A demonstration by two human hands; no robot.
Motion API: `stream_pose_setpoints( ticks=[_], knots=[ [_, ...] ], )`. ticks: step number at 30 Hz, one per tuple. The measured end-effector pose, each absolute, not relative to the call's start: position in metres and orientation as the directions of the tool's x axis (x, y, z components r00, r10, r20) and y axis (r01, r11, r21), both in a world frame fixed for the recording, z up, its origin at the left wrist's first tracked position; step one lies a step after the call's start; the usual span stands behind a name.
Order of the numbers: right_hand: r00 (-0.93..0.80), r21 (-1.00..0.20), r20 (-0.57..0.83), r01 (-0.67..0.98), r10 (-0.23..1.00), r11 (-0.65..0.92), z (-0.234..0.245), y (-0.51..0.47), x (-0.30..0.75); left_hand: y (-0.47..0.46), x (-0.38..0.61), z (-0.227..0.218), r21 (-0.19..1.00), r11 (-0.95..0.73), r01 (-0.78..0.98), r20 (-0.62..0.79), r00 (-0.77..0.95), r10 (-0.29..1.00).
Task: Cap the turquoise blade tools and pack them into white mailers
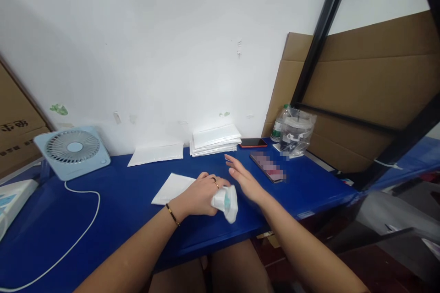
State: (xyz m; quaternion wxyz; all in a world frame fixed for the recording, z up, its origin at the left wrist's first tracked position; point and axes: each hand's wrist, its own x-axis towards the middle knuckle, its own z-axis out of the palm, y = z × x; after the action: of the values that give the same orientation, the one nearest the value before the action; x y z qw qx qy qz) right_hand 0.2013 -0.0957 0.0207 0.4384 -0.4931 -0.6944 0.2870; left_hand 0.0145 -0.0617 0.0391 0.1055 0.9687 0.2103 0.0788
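Observation:
My left hand (pixel 202 194) is wrapped round a white padded envelope (pixel 171 188) near the front of the blue table. The envelope's right end (pixel 231 203) is bunched and gapes, and a pale teal patch shows within; I cannot make out what it is. Just to the right, my right hand (pixel 245 181) hovers with its fingers stretched out, holding nothing. Behind the hands lies a stack of white envelopes (pixel 215 141). One more white envelope (pixel 156 154) rests flat to the left of the stack, by the wall.
A blue fan (pixel 74 151) stands at the left, its white cable (pixel 98 206) trailing over the blue table (pixel 127 210). Two phones (pixel 268 168) (pixel 253 142), a bottle (pixel 277 124) and a bagged clear container (pixel 296 132) are at the right, before cardboard (pixel 374 78) and a black frame (pixel 318 41).

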Motion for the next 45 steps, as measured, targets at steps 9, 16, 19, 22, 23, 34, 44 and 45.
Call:
stream_pose_setpoints(
  ticks=[9, 16, 19, 22, 23, 34, 44, 45],
  knots=[
    [-0.554, -0.633, 0.258, 0.522, 0.791, 0.572, 0.019, -0.149, 0.217, -0.101, -0.030, 0.049, 0.318, -0.875, 0.366, 0.060, 0.913, 0.404],
    [-0.555, -0.605, 0.286, 0.528, 0.781, 0.597, 0.007, -0.144, 0.208, -0.154, -0.039, -0.010, 0.356, -0.708, 0.609, 0.302, 0.642, 0.704],
    [-0.545, -0.609, 0.284, 0.533, 0.789, 0.588, 0.008, -0.138, 0.199, -0.161, -0.036, -0.017, 0.488, -0.580, 0.653, 0.327, 0.479, 0.815],
    [-0.453, -0.533, 0.379, 0.606, 0.807, 0.590, 0.003, -0.137, 0.187, -0.157, -0.033, -0.013, 0.632, -0.445, 0.635, 0.302, 0.327, 0.896],
    [-0.418, -0.467, 0.441, 0.648, 0.794, 0.601, 0.000, -0.138, 0.184, -0.154, -0.033, -0.011, 0.676, -0.412, 0.611, 0.295, 0.288, 0.911],
    [-0.652, 0.262, 0.656, 0.670, 0.381, 0.695, 0.000, -0.143, 0.168, -0.135, -0.039, -0.005, 0.962, -0.178, 0.208, 0.132, 0.220, 0.967],
    [0.196, -0.690, 0.649, 0.558, 0.735, 0.461, 0.067, -0.008, 0.208, -0.112, -0.065, 0.018, 0.963, -0.270, -0.008, 0.270, 0.070, 0.960],
    [0.260, -0.780, 0.566, 0.475, 0.782, 0.407, 0.073, 0.013, 0.217, -0.108, -0.068, 0.016, 0.970, -0.241, 0.020, 0.239, 0.080, 0.968]
  ],
)
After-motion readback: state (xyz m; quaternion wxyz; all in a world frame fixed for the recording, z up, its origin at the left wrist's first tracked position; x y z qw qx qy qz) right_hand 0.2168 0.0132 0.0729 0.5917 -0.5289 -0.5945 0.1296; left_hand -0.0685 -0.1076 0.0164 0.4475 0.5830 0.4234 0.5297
